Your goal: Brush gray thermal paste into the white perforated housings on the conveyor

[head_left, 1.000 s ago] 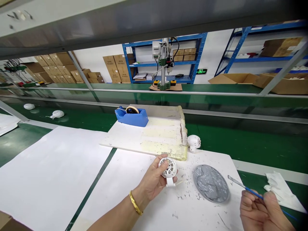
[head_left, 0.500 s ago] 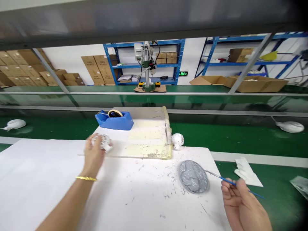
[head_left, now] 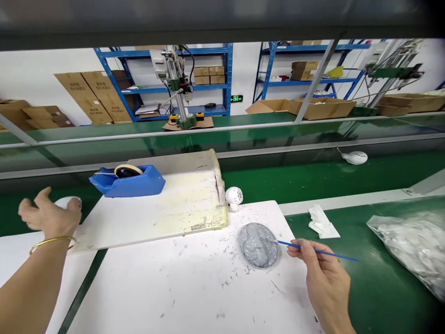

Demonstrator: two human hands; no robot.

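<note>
Presently, nearest first: one white sheet (head_left: pixel 156 287), grey-flecked, spread between the hands.

One right hand (head_left: pixel 325 273), fingers pinched round a blue-handled brush (head_left: pixel 335 254).

One disc of grey paste (head_left: pixel 257 248), just ahead and left of that hand. The brush tip, no longer clear of it as a second ago, now meets it; the brush appears to be taking up paste.

One clear bag of white parts (head_left: pixel 413 250), to the right of the right hand.

One white wipe (head_left: pixel 321 222), crumpled, just beyond the right hand.

One left hand (head_left: pixel 54 218), bangle (head_left: pixel 52 241) at the wrist, raised, fingers spread, gripping nothing that shows.

One white round piece (head_left: pixel 63 202), partly hidden by the left hand, over the green surface (head_left: pixel 278 181); contact cannot be told. It looks to be the piece this hand carries half a second ago, now released, leaving the hand free.

One worn board (head_left: pixel 187 199), beyond and between the hands; a vented white piece (head_left: pixel 234 195) beside its right edge.

One blue tape dispenser (head_left: pixel 135 183) on the board, right of the left hand.

One tailed white piece (head_left: pixel 356 158), farther out, beyond the right hand.

One drill press (head_left: pixel 179 88), far off between the hands; blue shelves (head_left: pixel 227 83) behind.
</note>
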